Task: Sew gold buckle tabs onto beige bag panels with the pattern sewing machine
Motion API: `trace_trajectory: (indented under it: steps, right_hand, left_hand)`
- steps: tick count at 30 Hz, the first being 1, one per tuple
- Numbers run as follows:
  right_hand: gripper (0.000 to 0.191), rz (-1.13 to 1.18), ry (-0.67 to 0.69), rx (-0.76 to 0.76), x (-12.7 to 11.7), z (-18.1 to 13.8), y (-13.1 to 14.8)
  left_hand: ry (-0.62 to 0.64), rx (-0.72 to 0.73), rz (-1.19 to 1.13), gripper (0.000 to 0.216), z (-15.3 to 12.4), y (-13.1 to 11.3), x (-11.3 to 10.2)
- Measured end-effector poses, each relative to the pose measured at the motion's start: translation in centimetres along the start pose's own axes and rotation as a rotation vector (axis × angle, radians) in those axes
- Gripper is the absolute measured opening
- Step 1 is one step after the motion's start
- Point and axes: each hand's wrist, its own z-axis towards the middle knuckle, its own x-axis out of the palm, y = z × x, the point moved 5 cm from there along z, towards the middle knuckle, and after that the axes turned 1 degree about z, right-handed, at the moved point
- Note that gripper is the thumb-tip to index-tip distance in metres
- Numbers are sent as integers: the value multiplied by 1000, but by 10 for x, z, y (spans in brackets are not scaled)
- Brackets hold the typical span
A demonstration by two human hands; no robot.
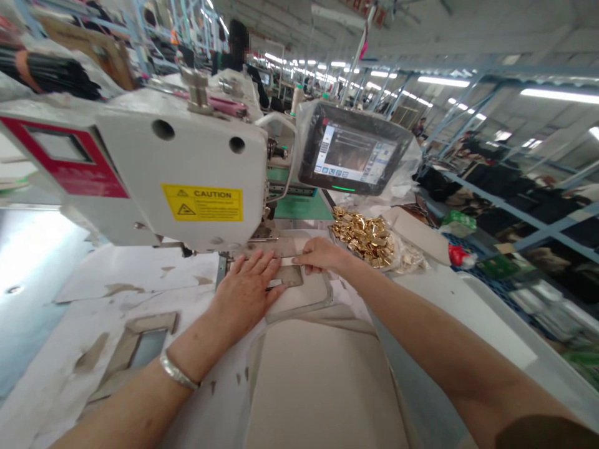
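Observation:
A beige panel of material (309, 374) lies on the worktable and runs up under the head of a white sewing machine (187, 168). My left hand (246, 290) lies flat on the panel below the needle area, fingers stretched out. My right hand (318, 254) is closed in a pinch on a small beige strip (286, 261) at the clamp frame (304, 299). A silver bangle (176, 372) sits on my left wrist.
A plastic-wrapped touch screen (353, 153) hangs right of the machine head. A heap of gold metal fittings (367, 237) lies in a clear bag on the right. A cut-out template (140, 343) lies at left. Racks of dark goods (515, 199) fill the right side.

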Motion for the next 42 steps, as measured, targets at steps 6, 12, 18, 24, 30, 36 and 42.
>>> trace_trajectory:
  steps: [6,12,18,24,30,36,42]
  right_hand:
    - [33,81,20,21,3,-2,2]
    - [23,-220,-175,-113,-7,-17,19]
    - [27,266,-97,-72,-7,-16,11]
    - [26,775,41,70,4,-14,-2]
    - [26,769,-10,114,5,-12,-6]
    - [25,681,-53,126,6,-10,-7]
    - [29,450,-28,144,2,-13,5]
  left_hand:
    - [16,7,21,52,0,0,1]
    - [-36,25,16,50,-1,-1,0]
    - [-33,33,4,51,-1,-3,-3]
    - [14,25,39,53,0,-2,-1]
    - [13,28,38,54,1,-1,1]
    - [-26,43,42,53,0,-2,1]
    - [-49,60,68,52,-1,-2,2]
